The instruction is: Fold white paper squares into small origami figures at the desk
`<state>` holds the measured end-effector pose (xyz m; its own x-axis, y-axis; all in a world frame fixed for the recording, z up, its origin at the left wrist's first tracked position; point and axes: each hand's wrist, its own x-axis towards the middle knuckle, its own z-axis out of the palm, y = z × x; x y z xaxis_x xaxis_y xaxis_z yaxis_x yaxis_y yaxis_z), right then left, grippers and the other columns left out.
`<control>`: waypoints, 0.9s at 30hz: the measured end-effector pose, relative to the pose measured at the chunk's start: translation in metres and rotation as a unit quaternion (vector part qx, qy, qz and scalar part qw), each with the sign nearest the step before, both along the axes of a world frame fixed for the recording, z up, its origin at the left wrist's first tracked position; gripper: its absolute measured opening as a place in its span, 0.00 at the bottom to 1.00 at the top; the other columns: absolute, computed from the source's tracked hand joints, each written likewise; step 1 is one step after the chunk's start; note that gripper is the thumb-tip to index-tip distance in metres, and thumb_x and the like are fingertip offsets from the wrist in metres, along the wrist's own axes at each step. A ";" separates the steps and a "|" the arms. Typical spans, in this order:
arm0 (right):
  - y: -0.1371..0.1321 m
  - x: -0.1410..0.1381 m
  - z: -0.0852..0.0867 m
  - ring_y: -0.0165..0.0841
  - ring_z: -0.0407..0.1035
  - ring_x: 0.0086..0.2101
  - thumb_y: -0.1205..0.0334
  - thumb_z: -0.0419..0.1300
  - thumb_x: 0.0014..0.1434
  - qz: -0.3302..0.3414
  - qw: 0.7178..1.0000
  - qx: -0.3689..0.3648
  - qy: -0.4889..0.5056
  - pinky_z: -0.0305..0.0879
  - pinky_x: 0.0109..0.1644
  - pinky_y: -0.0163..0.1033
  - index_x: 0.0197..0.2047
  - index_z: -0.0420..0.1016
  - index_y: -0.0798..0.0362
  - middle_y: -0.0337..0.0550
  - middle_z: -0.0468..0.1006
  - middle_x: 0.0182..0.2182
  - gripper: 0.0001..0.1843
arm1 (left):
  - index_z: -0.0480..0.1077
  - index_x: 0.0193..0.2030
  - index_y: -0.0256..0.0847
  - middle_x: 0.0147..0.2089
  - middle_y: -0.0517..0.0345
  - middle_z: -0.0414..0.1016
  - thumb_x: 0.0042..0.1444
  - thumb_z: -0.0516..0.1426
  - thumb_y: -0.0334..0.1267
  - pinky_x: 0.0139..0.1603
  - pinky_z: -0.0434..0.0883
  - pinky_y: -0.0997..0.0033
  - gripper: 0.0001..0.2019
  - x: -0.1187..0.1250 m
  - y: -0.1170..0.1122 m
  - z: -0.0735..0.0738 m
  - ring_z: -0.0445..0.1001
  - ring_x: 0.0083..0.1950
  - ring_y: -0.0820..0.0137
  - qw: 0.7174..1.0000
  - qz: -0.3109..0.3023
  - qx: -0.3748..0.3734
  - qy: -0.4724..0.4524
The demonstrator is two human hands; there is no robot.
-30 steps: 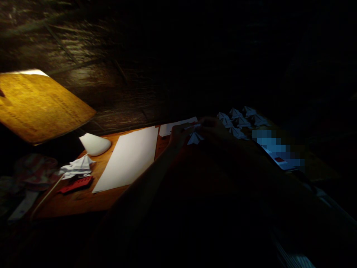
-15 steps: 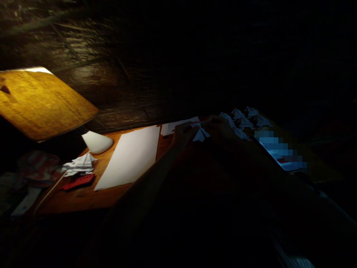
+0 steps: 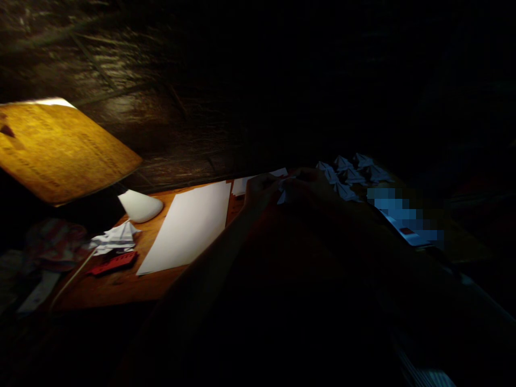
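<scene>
Orange-brown wood grain for the counter; plain white for the large sheet, the cone, the crumpled paper heap and the small folded paper. Red for the flat strip; bluish white for the cluster of folded pieces. Amber-yellow with faint darker lines for the board; mottled red-and-pale print for the cloth, dim in shadow.
</scene>
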<state>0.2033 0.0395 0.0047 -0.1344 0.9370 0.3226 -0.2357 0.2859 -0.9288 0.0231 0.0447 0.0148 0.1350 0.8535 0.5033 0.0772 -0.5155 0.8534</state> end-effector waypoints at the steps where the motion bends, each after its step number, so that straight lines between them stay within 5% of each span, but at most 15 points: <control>1: 0.000 0.000 0.000 0.32 0.72 0.32 0.51 0.75 0.46 0.002 1.000 0.001 -0.004 0.67 0.38 0.39 0.30 0.79 0.52 0.40 0.80 0.30 0.16 | 0.76 0.28 0.39 0.28 0.58 0.77 0.49 0.68 0.47 0.34 0.71 0.71 0.13 0.000 0.000 0.000 0.75 0.32 0.70 1.000 -0.002 0.001 0.005; 13: 0.001 -0.001 -0.003 0.31 0.70 0.30 0.54 0.76 0.41 0.016 0.999 -0.026 0.019 0.65 0.36 0.39 0.27 0.78 0.54 0.41 0.78 0.27 0.15 | 0.74 0.24 0.39 0.25 0.60 0.75 0.47 0.68 0.40 0.31 0.67 0.73 0.10 0.001 0.001 -0.003 0.71 0.29 0.73 1.000 0.007 0.024 0.013; 21: 0.002 -0.003 0.002 0.28 0.66 0.27 0.51 0.77 0.42 -0.030 0.997 -0.017 0.071 0.61 0.31 0.35 0.31 0.79 0.51 0.36 0.76 0.26 0.18 | 0.78 0.41 0.41 0.38 0.55 0.80 0.51 0.68 0.52 0.39 0.70 0.71 0.18 0.012 0.000 -0.009 0.76 0.38 0.69 0.997 0.001 -0.038 -0.071; 27: 0.000 0.000 0.005 0.28 0.64 0.26 0.49 0.75 0.46 -0.057 0.997 0.006 0.056 0.60 0.29 0.35 0.34 0.77 0.50 0.35 0.73 0.26 0.18 | 0.77 0.35 0.38 0.33 0.57 0.76 0.53 0.67 0.52 0.35 0.67 0.72 0.17 0.013 -0.001 -0.011 0.71 0.34 0.72 0.995 -0.022 -0.080 -0.048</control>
<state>0.2029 0.0394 0.0093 0.0099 0.9401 0.3409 -0.3031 0.3277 -0.8949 0.0364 0.0436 0.0033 0.1312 0.9181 0.3740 -0.0281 -0.3737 0.9271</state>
